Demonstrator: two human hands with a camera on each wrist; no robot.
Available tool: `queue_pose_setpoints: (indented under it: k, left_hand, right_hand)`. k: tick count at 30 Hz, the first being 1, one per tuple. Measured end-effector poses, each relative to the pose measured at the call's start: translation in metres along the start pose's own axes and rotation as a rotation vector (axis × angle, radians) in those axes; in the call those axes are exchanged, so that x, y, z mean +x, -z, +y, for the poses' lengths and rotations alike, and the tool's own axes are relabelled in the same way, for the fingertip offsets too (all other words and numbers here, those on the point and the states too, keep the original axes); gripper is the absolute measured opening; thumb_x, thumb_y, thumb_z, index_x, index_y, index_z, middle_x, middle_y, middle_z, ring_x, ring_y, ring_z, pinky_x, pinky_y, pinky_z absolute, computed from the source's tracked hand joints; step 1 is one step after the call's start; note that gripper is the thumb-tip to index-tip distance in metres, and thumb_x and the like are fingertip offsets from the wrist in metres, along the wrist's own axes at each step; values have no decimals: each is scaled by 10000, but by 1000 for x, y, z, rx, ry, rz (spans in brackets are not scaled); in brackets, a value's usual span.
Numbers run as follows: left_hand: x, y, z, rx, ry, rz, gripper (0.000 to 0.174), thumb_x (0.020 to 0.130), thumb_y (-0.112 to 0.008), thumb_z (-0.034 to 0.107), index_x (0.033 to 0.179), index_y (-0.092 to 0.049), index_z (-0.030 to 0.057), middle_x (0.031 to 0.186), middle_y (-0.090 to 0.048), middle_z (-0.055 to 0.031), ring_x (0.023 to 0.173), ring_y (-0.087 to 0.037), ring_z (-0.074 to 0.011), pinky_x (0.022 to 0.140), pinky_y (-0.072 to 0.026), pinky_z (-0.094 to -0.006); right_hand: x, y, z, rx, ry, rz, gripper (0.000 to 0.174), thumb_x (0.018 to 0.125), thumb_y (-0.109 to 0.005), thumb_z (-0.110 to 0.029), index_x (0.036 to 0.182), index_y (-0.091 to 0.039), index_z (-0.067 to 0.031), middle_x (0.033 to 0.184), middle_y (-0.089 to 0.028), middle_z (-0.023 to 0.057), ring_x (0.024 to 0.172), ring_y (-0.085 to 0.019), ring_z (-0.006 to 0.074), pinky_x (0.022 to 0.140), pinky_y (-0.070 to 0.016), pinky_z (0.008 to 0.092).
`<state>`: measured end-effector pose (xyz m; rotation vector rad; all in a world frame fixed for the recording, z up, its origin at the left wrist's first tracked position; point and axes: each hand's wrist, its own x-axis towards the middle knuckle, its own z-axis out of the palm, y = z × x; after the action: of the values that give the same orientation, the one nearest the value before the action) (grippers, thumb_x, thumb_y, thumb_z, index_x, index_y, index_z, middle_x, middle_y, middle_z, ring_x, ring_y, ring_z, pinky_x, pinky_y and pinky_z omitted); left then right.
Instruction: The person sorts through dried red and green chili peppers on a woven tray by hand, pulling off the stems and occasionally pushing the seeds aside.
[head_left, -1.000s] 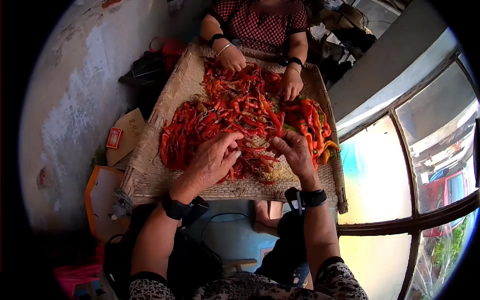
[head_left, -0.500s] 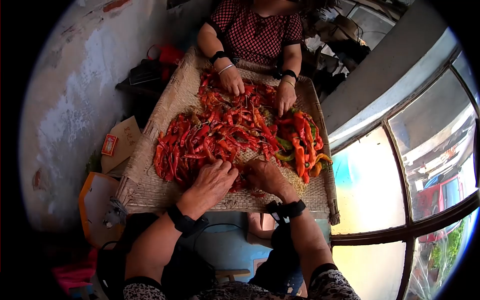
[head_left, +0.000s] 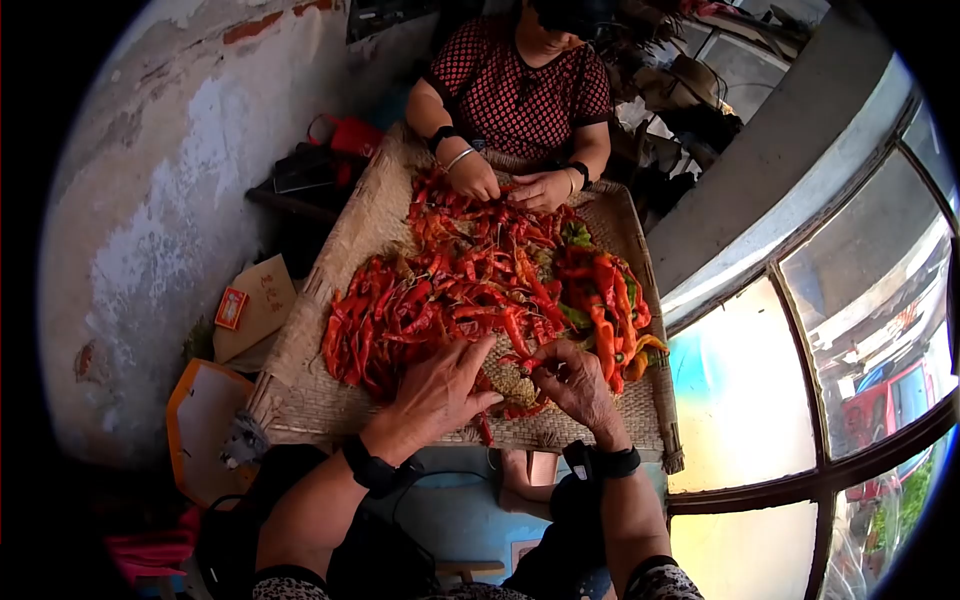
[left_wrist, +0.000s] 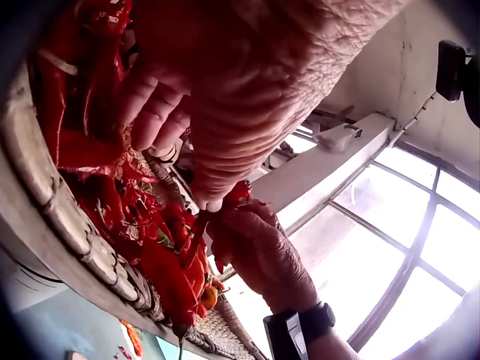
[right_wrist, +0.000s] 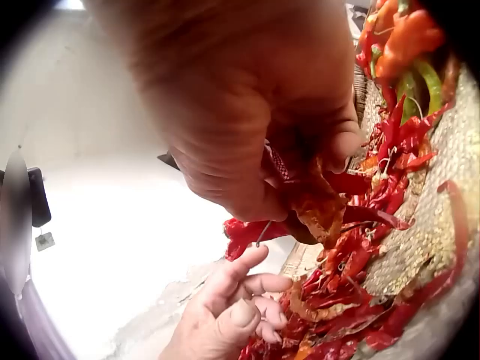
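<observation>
Holding, right hand [head_left: 578, 392], five o'clock in the head view: grip closed, thumb and fingers pinching a wrinkled, red-and-orange dried pepper [right_wrist: 319, 210] with a thin stem. Left hand [head_left: 435, 395], seven o'clock: grip open, fingers loosely bent and spread beside the held pepper; whether a fingertip touches the stem, cannot tell. Support: one shallow, woven, straw-coloured tray [head_left: 310, 400] with a raised rim, beneath both hands. Contents: shrivelled, deep-red dried peppers [head_left: 390, 310], heaped from nine o'clock round to twelve; plump, glossy red-orange peppers [head_left: 605, 300] with some green, at three o'clock; small, pale-yellow seeds [head_left: 515, 385], scattered toward six o'clock, between the hands. Opposite, twelve o'clock: a second person in a dark, red-patterned top [head_left: 520, 90], both hands low over the far peppers. Outlying, nine o'clock, beyond the tray: one small red box [head_left: 231, 308] on brown card. Risks, as judged: the held pepper looks papery, so a hard pinch might crack it and scatter flakes or seeds; a sideways tug might snap the thin stem short; one slim red pepper [head_left: 485, 430] lies close to the near rim, where a sweeping wrist might knock it over the edge.
</observation>
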<state>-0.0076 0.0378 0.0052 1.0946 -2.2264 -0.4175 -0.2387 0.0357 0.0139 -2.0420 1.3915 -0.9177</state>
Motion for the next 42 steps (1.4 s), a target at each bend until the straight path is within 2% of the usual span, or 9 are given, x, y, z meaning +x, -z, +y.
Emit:
queue_pose_setpoints:
  k: [5, 12, 21, 27, 29, 30, 34, 39, 42]
  left_hand:
    - [4, -9, -2, -525, -5, 40, 564, 838, -702, 212, 1302, -447, 19, 1212, -565, -215, 1040, -606, -325, 835, -506, -400]
    - [4, -5, -15, -554, 123, 99, 410, 826, -678, 92, 1190, -506, 15, 1073, -626, -142, 950, -612, -252, 813, -494, -354]
    - [1, 6, -12, -539, 135, 52, 580, 798, -678, 14, 1326, -440, 46, 968, -627, -145, 853, -618, -226, 753, -502, -330]
    - [2, 4, -21, -469, 172, 37, 461, 814, -639, -12, 1250, -498, 35, 905, -638, -136, 798, -641, -222, 713, -525, -335]
    - [2, 8, -19, -461, 156, 54, 408, 821, -632, -10, 1212, -521, 26, 899, -641, -135, 802, -645, -221, 714, -528, -331]
    - [2, 9, -17, -452, 140, 71, 356, 827, -624, -8, 1173, -543, 18, 892, -645, -135, 806, -649, -220, 715, -532, -327]
    - [4, 10, -9, -449, 126, 36, 274, 838, -611, -3, 1109, -573, 11, 903, -649, -127, 815, -652, -218, 718, -531, -321]
    - [2, 6, -8, -561, 28, -39, 227, 834, -583, -44, 1052, -599, 14, 913, -640, -90, 824, -648, -187, 711, -529, -293]
    - [3, 14, -6, -520, 61, 42, 283, 812, -591, -79, 1080, -588, 10, 982, -610, -80, 836, -622, -159, 727, -517, -274]
  right_hand:
    - [0, -25, -27, 104, 37, -158, 235, 768, -689, -32, 983, -595, -5, 949, -610, 143, 830, -646, 252, 691, -516, 370]
    - [1, -34, -25, 253, -83, -210, 282, 820, -739, -91, 1044, -580, -27, 791, -626, 14, 737, -603, 94, 645, -509, 249]
    - [9, -6, -6, 547, -346, -459, 201, 876, -687, -121, 1023, -636, 7, 817, -640, 3, 749, -587, 82, 652, -490, 229]
    - [15, 24, 11, 387, -302, -320, 234, 892, -659, -126, 1093, -636, -8, 802, -610, 6, 642, -504, 58, 545, -417, 223]
    - [19, 18, 21, 597, -260, 292, 329, 901, -643, -129, 1199, -580, -3, 785, -617, 19, 679, -551, 91, 590, -451, 234]
    - [25, 15, 16, 56, -121, 427, 448, 881, -654, -103, 1299, -510, -29, 947, -627, 86, 778, -610, 173, 674, -506, 279]
    - [15, -2, -18, -89, 95, 23, 604, 796, -707, -62, 1354, -479, -103, 1273, -472, 157, 1032, -584, 303, 822, -527, 375]
    - [11, -27, -27, -180, 311, -70, 322, 737, -686, 4, 1053, -628, -20, 1051, -578, 160, 964, -580, 360, 808, -489, 411]
    - [13, -19, -19, -180, 157, -102, 211, 787, -673, -48, 990, -634, -5, 854, -617, 159, 793, -615, 342, 675, -493, 398]
